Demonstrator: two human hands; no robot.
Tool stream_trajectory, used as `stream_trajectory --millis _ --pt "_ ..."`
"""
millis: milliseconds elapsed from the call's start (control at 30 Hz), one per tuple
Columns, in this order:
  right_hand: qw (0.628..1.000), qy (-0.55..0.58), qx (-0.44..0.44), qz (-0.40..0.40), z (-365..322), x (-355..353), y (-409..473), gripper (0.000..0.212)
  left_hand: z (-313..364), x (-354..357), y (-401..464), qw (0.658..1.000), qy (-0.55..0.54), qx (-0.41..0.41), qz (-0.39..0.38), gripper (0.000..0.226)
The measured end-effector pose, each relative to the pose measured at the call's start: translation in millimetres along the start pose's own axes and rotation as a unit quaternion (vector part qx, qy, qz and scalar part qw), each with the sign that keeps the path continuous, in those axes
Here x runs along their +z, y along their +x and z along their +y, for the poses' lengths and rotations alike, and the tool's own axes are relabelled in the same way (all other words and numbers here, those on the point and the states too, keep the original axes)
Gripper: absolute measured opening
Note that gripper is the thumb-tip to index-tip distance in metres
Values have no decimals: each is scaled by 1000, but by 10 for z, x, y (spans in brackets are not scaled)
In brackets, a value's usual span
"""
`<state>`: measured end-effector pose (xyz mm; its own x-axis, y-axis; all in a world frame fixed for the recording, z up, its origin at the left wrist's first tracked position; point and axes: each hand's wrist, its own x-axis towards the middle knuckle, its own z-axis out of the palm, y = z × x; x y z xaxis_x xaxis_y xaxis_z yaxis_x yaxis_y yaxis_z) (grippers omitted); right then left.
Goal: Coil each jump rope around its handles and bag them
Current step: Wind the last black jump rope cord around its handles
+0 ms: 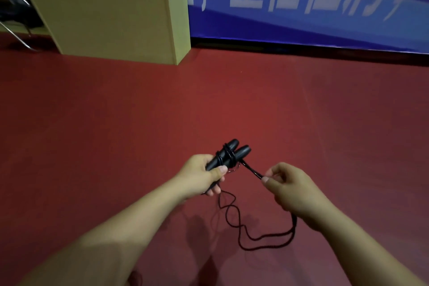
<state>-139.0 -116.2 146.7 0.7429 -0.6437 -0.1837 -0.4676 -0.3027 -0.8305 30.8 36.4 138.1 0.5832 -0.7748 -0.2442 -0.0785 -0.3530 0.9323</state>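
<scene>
The left hand (204, 175) is gripping the two black handles (228, 154) side by side, with its fingers curled around their lower part and the thumb pressing on top. A few turns of the black rope (234, 212) are already lying around the handles. The right hand (291, 187) is pinching the doubled rope between thumb and forefinger, just beside the handles, and the short piece between is looking tight. The remaining rope is hanging down in loose loops above the red floor (116, 123).

To wind well, I think the right hand should be keeping light tension and laying each new turn next to the last one, not over it. The left hand should be holding the handles parallel, so they are not spreading. The hanging loops are crossing each other and could tangle, so the rope should be sliding through the fingers slowly. No bag is visible.
</scene>
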Motion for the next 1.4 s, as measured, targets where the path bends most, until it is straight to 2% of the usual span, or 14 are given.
stream_trajectory --millis 200,267,467,533,633,767,833,900,1000,1100,1200,1300,1400 --pt "998 -29 12 -59 -70 -14 -131 25 30 -47 -21 999 4 0 45 5" --pt "998 5 24 -64 -90 38 -101 25 51 -46 -22 998 -5 2 64 6" --pt "993 92 49 52 -95 106 111 10 56 -110 -26 991 -77 24 111 9" --pt "991 116 55 48 -81 90 120 11 49 -121 -8 988 -103 28 113 10" --pt "989 128 77 -5 -30 108 88 15 5 -108 16 988 -101 27 112 9" --pt "992 44 69 -98 -110 140 101 30 -127 -155 77 991 -18 31 129 6" --pt "984 64 57 -154 -245 138 105 39 -199 -224 124 988 36 35 143 6" --pt "975 88 46 -198 -384 106 74 37 -254 -265 158 985 80 40 145 7" --pt "972 87 12 -218 -534 100 19 28 -253 -273 159 983 126 46 128 5" --pt "971 162 -3 -177 -600 160 48 20 -241 -347 117 972 199 59 107 8" --pt "969 197 -25 -144 -627 194 113 23 -243 -456 42 967 243 56 55 10" --pt "977 159 -64 -127 -600 177 135 27 -164 -464 -31 959 275 65 -9 9" --pt "990 60 -103 -81 -573 163 136 28 -62 -411 -114 951 294 71 -69 9"
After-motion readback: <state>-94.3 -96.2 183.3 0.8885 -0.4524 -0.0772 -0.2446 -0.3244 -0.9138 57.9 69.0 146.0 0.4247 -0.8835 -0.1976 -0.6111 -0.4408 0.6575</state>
